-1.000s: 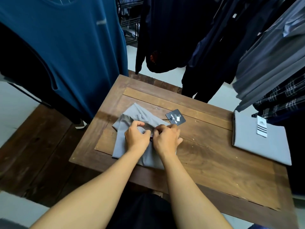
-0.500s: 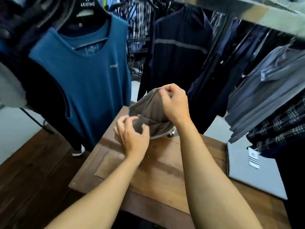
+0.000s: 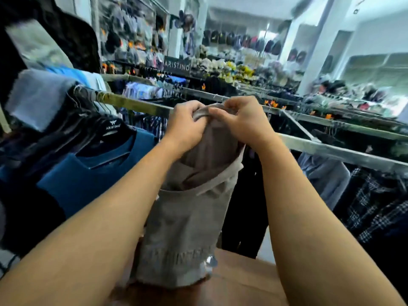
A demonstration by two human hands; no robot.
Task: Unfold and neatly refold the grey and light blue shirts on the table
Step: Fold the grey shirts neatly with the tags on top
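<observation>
The grey shirt (image 3: 187, 219) hangs in the air in front of me, partly unfolded, its lower end close over the wooden table (image 3: 242, 281). My left hand (image 3: 187, 127) and my right hand (image 3: 242, 122) grip its top edge side by side, fingers curled round the fabric, at about the height of the clothes rail. Faint lettering shows low on the shirt. The light blue shirt is out of view.
A metal clothes rail (image 3: 331, 149) runs across behind the shirt, hung with dark and checked garments. A teal sleeveless top (image 3: 88, 180) hangs on a black hanger at the left. Shop displays fill the background.
Both hands have lifted the grey shirt off the table and raised it high, so it now hangs down and unfolds. My view has tilted up from the table to the shop.
</observation>
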